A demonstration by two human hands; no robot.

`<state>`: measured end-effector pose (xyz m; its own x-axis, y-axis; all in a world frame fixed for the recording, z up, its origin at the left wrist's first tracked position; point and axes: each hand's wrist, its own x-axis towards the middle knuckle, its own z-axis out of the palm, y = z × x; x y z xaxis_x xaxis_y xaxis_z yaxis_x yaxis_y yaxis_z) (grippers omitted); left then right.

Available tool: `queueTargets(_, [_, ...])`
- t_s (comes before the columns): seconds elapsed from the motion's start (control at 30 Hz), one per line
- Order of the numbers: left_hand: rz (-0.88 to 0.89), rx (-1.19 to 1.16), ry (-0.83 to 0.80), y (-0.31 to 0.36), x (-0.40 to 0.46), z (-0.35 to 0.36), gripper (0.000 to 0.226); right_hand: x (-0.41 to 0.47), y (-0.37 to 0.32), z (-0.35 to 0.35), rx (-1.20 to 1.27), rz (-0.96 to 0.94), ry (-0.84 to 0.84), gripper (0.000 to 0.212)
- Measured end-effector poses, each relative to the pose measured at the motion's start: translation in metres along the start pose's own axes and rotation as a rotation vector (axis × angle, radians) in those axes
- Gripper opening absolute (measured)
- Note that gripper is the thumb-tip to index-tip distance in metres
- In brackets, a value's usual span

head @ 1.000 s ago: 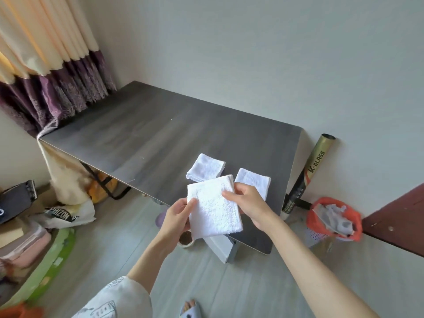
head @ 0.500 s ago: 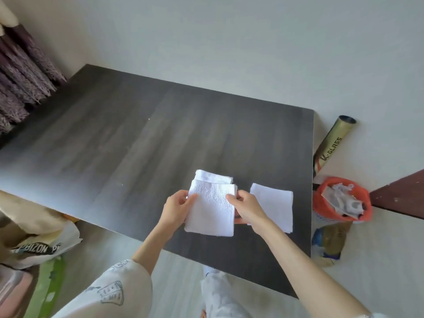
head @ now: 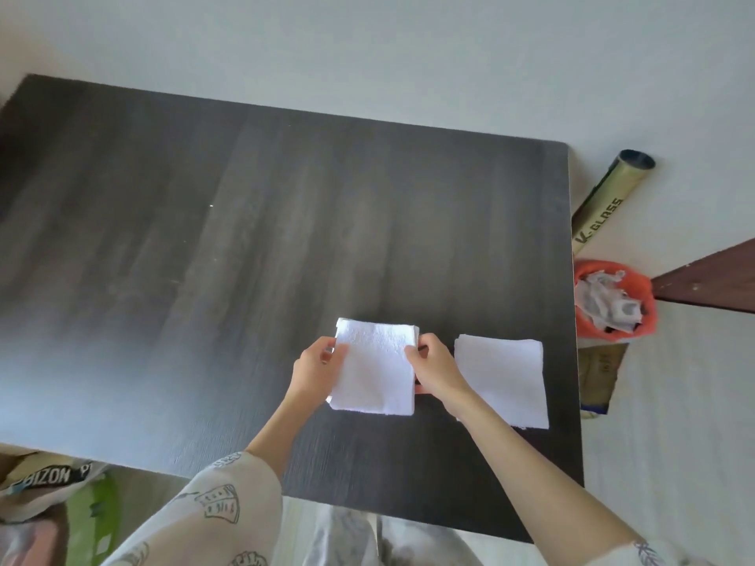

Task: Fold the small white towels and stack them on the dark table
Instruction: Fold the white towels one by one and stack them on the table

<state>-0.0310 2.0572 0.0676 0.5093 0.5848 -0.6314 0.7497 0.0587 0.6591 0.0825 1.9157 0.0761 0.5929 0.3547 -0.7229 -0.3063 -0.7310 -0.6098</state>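
White terry square towel (head: 374, 367) between both hands, over dark woodgrain table (head: 204, 279).

Left hand (head: 316, 367) and right hand (head: 435, 367) forward, fingers curled in a pinching grip.

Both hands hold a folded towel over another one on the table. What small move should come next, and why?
Probably lower it and let go. The left hand and right hand pinch the folded towel by its sides, and it already lies almost square over the towel below.
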Motion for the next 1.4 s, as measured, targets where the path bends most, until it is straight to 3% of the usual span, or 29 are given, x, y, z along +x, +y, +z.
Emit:
queueTargets(0.6, [0.081,-0.031,0.048,-0.005,0.012,-0.003,0.009,0.007,0.001,0.013,-0.042,-0.003,0.106,0.016])
queueTargets(0.73, [0.101,-0.020,0.097,-0.005,0.013,-0.004,0.011,0.008,0.003,0.015,-0.091,-0.107,0.295,0.011])
queueTargets(0.8, [0.235,0.168,0.233,-0.007,0.011,-0.003,0.018,0.004,0.005,0.019,-0.177,-0.239,0.473,0.007])
queueTargets(0.87, [0.518,0.385,0.344,-0.011,0.005,0.001,0.025,-0.002,0.011,0.026,-0.351,-0.445,0.584,0.014])
queueTargets(0.97, [0.861,0.702,0.282,-0.022,-0.004,0.014,0.035,-0.008,0.025,0.038,-0.626,-0.701,0.548,0.034])
queueTargets(1.03, [0.786,0.703,0.181,-0.031,-0.009,0.024,0.043,-0.007,0.032,0.044,-0.651,-0.704,0.475,0.043])
queueTargets(1.07, [0.661,0.570,0.136,-0.031,-0.010,0.025,0.046,-0.006,0.032,0.046,-0.589,-0.633,0.455,0.048])
queueTargets(1.17, [0.283,0.243,0.039,-0.026,-0.005,0.022,0.057,-0.007,0.019,0.046,-0.195,-0.264,0.326,0.055])
queueTargets(1.27, [0.235,0.204,-0.059,-0.028,0.003,0.020,0.055,-0.007,0.010,0.048,0.087,-0.091,0.192,0.052])
queueTargets(1.4, [0.138,0.126,-0.046,-0.022,0.003,0.022,0.053,-0.006,0.005,0.053,0.182,-0.015,0.132,0.055])
